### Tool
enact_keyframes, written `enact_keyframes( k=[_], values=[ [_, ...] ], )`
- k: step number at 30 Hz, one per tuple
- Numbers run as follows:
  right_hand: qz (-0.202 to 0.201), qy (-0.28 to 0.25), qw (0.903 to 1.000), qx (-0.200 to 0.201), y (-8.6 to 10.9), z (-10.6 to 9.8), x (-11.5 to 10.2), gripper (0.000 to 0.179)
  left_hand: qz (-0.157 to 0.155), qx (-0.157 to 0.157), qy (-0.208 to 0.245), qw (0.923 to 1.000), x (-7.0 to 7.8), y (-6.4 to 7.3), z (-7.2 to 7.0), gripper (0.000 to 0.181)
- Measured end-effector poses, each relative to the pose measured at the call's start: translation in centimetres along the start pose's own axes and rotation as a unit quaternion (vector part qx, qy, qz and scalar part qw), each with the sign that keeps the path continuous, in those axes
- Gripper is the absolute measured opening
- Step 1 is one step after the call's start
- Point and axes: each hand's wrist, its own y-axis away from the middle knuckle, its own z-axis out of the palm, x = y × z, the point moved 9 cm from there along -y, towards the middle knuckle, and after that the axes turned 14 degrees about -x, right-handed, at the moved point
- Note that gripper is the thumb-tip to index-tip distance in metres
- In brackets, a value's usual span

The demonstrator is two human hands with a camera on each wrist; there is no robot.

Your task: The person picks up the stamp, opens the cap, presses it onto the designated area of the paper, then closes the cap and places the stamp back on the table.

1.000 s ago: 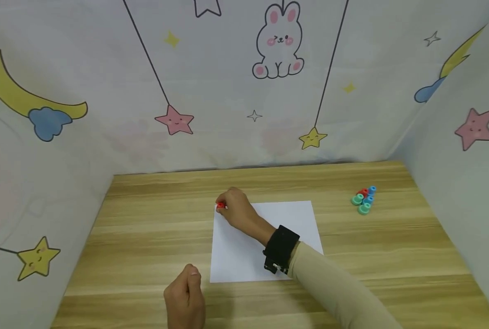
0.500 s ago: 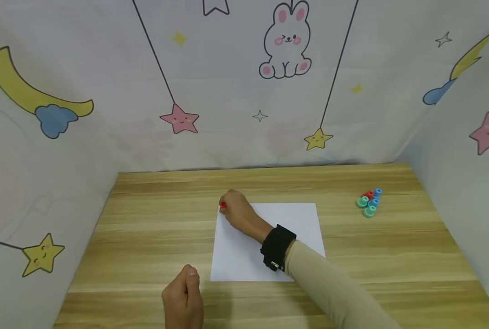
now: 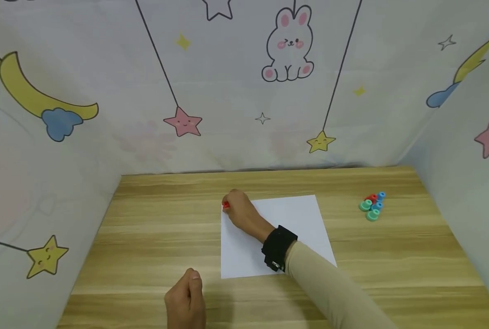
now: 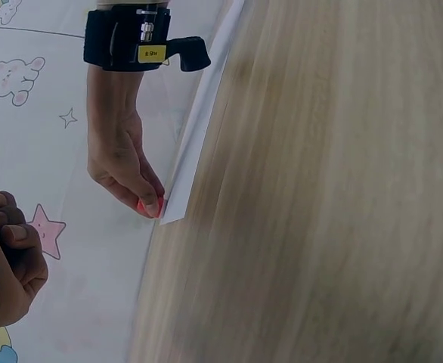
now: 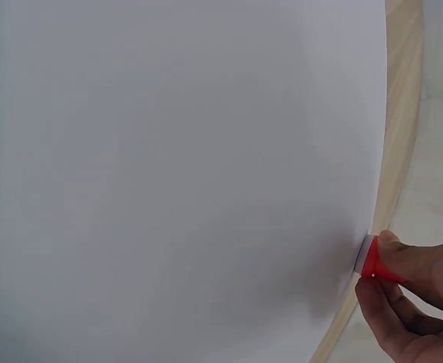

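Note:
A sheet of white paper [image 3: 244,256] lies on the wooden table. At its far left corner my right hand [image 3: 242,212] pinches a small red knob-shaped stamp [image 5: 373,257] between thumb and fingers. In the right wrist view the stamp's pale base touches the paper near its edge. My left hand [image 3: 184,299] stays near the table's front, left of the paper, with curled fingers and the thumb on top. Nothing shows in its grip. The left wrist view shows the stamp [image 4: 150,206] low at the paper's corner, partly covered by the right fingers.
At the right of the table stands a cluster of similar small pieces: green [image 3: 373,215], blue [image 3: 381,196] and red [image 3: 371,198]. A white patterned cloth [image 3: 236,91] walls the table [image 3: 158,228] at the back and both sides.
The paper has turned slightly, its near edge swinging to the right, while my right hand keeps the red stamp at its corner. The left hand has barely moved. The head view has shifted a little.

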Motion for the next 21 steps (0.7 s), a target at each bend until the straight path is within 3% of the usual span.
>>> enact_keyframes(
  k=[4,7,13,17,21],
  values=[
    [0.006,0.013,0.9999,-0.004,0.4,-0.2,0.1,0.01,0.0,-0.006,0.0,1.0,0.2,0.0,0.2,0.047],
    [0.016,-0.011,0.9998,0.0,1.4,-1.1,0.2,0.014,-0.002,-0.005,0.0,1.0,0.3,0.1,0.1,0.047],
    [-0.015,-0.093,0.9941,0.054,5.3,-5.7,-1.2,0.022,0.007,0.017,-0.008,0.9998,0.4,0.3,-0.3,0.045],
    [-0.052,-0.187,0.9771,0.088,8.8,-8.3,-2.1,0.022,0.001,0.012,0.005,0.9999,0.9,0.0,-0.2,0.042],
    [-0.051,-0.303,0.9497,0.062,12.0,-8.7,-1.7,0.026,-0.005,-0.008,0.031,0.9995,1.9,-0.8,0.4,0.033]
  ],
)
